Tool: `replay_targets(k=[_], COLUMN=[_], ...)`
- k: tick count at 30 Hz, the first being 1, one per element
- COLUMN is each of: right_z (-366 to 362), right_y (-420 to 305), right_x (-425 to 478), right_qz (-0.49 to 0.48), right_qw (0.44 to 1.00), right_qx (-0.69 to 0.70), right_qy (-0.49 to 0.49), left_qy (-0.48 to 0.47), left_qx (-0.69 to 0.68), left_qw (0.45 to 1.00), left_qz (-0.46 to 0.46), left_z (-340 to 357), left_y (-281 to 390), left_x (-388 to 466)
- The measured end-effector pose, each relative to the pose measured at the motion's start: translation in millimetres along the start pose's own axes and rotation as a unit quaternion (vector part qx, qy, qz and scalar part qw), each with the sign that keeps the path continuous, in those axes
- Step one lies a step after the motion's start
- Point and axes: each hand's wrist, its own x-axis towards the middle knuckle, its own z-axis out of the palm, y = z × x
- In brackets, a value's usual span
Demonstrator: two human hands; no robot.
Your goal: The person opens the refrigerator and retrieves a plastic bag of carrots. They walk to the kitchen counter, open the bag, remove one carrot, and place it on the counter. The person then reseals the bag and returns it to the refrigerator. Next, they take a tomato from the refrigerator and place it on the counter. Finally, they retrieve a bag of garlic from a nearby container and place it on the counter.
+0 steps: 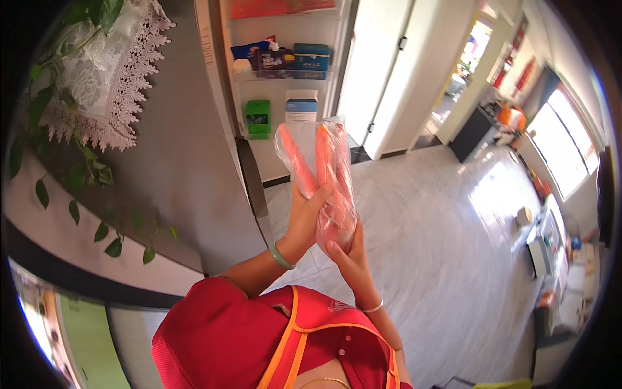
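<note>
Both my hands grip a clear plastic bag that holds several orange carrots. My left hand, below a green bangle, wraps the bag's middle with its thumb across the front. Lower down, my right hand supports the bag's bottom end, with a silver-coloured bangle at that wrist. One carrot leans left inside the bag while others stand close together on the right. Plastic and fingers hide part of the carrots.
A large grey panel with a dark handle stands close on the left, near a lace-edged cloth and trailing leaves. Ahead, shelves hold boxes and packets. Pale tiled floor spreads right toward a window.
</note>
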Motion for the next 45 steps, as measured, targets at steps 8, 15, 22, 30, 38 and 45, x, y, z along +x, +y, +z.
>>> replay_targets(k=[8,15,22,30,38,45], right_z=[-53.4,-56.5,-33.2,-8.0,-4.3,-27.7], right_y=[10.1,30.4,42.5,63.8,89.1,120.9], right_x=[91.6,184.8,267.7,329.5,392.4,432.3], right_qz=[0.026,0.043,0.026,0.075,0.130,0.236], right_qw=[0.985,0.966,0.953,0.921,0.856,0.802], right_qx=[0.127,0.144,0.148,0.194,0.232,0.227], right_qy=[-0.110,-0.209,-0.262,-0.329,-0.444,-0.499], left_qy=[0.118,0.160,0.182,0.277,0.434,0.466], left_qx=[0.023,0.018,0.027,0.026,0.051,-0.009], left_qw=[0.989,0.974,0.960,0.934,0.863,0.851], left_qz=[0.082,0.158,0.209,0.222,0.253,0.242], left_z=[17.1,9.8,-17.1,-48.6,-71.6,-75.1], left_y=[-33.9,-21.3,-1.0,14.5,5.6,-29.9], left_x=[62.5,126.2,193.1,233.6,271.0,296.9])
